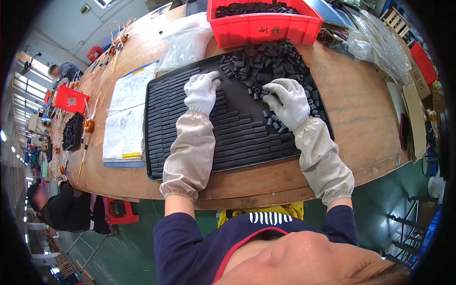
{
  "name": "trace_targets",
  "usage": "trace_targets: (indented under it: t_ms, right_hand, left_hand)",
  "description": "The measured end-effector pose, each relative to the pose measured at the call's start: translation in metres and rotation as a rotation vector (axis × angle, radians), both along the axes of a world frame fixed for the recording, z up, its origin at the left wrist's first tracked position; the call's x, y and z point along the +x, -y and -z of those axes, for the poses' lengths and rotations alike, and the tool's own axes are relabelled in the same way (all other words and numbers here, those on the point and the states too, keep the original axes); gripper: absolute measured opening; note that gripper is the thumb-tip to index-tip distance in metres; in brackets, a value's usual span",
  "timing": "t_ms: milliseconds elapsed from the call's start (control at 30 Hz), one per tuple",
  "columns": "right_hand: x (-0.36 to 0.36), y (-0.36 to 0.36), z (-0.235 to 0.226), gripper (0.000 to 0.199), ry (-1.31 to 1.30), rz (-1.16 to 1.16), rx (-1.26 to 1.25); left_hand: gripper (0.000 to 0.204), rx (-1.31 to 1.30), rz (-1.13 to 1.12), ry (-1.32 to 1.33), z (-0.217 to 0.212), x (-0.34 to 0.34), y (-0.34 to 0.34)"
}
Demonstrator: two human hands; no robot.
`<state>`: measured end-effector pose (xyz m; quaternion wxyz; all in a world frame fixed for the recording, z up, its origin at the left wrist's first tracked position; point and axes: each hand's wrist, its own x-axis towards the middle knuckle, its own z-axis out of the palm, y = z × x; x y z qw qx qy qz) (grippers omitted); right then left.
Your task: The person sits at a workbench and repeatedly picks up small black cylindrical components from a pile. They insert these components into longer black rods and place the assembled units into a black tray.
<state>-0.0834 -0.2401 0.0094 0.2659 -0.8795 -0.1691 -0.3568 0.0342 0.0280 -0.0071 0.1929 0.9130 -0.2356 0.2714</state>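
Along the far left: a person in black (71, 209) beside a red stool (122, 212), with a red bin (69, 100) and a black crate (72, 132) on the wooden table (361, 109).
Folder (127, 118): open just left of my work, papers showing, blue edge below.
Clear bags (185, 42): heaped on the table past the folder's far corner.
Rows of black tubes (166, 109): laid in neat lines over the left and near parts of the black tray (236, 96), their right edge stepped like stairs.
Left hand (200, 89): white-gloved, over the far part of those rows, fingers bent together — I cannot tell whether I have a tube pinched there.
Red box (237, 35): beyond the tray, more black pieces inside.
Loose tubes (266, 61): piled at the tray's far right, some scattered down its right side.
Right hand (289, 99): also gloved, at the near edge of that pile, my thumb and forefinger curved and parted — no tube seen between them.
Right edge: crumpled clear plastic (382, 50) at the table's far end, cardboard (415, 123) standing nearer me.
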Motion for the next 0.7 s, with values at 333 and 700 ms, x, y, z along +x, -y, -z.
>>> trace_targets:
  t_ms: [333, 700]
  right_hand:
    - [0.006, 0.014, -0.002, 0.02, 0.016, 0.069, 0.118]
    - [0.02, 0.052, 0.007, 0.017, -0.032, 0.229, 0.013]
  left_hand:
    - [0.027, 0.227, -0.052, 0.273, 0.016, 0.008, -0.007]
    - [0.031, 0.262, 0.122, 0.042, 0.007, -0.003, -0.002]
